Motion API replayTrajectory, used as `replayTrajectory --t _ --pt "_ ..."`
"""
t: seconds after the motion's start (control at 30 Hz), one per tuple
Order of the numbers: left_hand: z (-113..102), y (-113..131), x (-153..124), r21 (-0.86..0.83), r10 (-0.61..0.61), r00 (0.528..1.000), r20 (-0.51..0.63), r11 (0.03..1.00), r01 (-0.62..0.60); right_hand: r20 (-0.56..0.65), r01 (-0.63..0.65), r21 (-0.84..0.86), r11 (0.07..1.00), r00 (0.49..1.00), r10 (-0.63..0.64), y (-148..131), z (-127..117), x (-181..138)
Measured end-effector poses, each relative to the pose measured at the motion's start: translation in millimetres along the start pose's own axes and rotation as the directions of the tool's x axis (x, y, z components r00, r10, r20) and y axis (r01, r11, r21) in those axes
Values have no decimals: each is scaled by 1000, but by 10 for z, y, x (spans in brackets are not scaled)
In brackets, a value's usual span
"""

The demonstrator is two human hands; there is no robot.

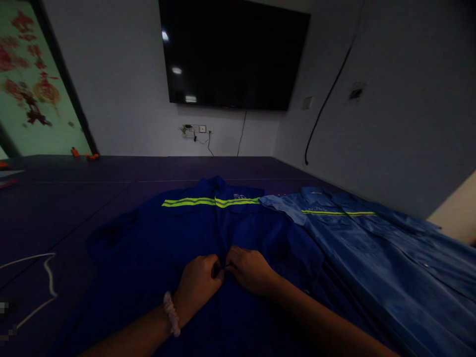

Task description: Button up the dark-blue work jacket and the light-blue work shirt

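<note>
A dark blue work jacket [178, 233] lies spread out front side up, its collar away from me and a yellow-green reflective stripe across the chest. My left hand [201, 280], with a pale scrunchie [171, 313] round the wrist, pinches the jacket's front edge at the middle. Close beside it, my right hand [249, 270] also has its fingers closed on the front placket. The fingertips of both hands nearly meet there. Whether a button or other fastener is between them is too dark to tell.
To the right lies a lighter blue work jacket [364, 248] with a similar stripe, touching the dark one's sleeve. A white cable [50, 277] runs over the dark purple surface [111, 171] at left. A television [234, 54] hangs on the wall beyond, above several sockets [197, 130].
</note>
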State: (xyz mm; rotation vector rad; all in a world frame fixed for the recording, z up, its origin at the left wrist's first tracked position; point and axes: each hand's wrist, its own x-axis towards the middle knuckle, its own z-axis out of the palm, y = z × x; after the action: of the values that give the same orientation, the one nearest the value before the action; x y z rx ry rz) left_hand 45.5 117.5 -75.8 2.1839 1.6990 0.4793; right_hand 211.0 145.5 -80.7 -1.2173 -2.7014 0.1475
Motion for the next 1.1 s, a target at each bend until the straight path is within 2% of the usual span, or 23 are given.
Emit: replayTrajectory --t 0.17,0.3,0.43,0.53,0.6,0.7,0.77,0.87,0.93,1.0,1.07,1.1 --pt "-3 6 -4 37 14 1000 10 999 -14 -8 -14 -12 1000 1000 14 -53 -27 -10" --pt "-31 11 -21 -10 58 998 -2 998 -58 -60 -61 52 997 996 64 -35 -7 -11" --pt "-49 47 -64 -172 109 993 38 980 -100 -100 -182 143 973 975 197 1 -3 -3" --pt "-29 92 -133 -382 32 988 150 924 28 -111 -213 203 956 965 239 18 -14 1" --pt "-14 125 -198 -475 -20 954 300 864 168 -112 -201 233 951 966 232 23 -16 1" --pt "-15 171 -292 -496 -6 858 514 814 303 -116 -186 247 951 969 220 32 4 -3" --pt "-36 192 -330 -478 8 805 593 808 344 -131 -181 261 948 966 221 43 23 -5" --pt "-96 205 -339 -470 55 758 650 812 345 -196 -142 297 944 959 205 51 5 -6" --pt "-151 204 -338 -475 82 756 649 820 319 -253 -81 306 949 954 163 23 -80 -12" --pt "-209 202 -356 -471 60 792 607 830 298 -293 -27 326 945 948 128 -48 -227 -40" --pt "-250 202 -406 -471 27 825 565 831 296 -266 -24 391 920 954 138 -154 -401 -108" --pt "-257 202 -442 -481 23 832 554 825 297 -202 -35 429 903 970 134 -211 -478 -159"
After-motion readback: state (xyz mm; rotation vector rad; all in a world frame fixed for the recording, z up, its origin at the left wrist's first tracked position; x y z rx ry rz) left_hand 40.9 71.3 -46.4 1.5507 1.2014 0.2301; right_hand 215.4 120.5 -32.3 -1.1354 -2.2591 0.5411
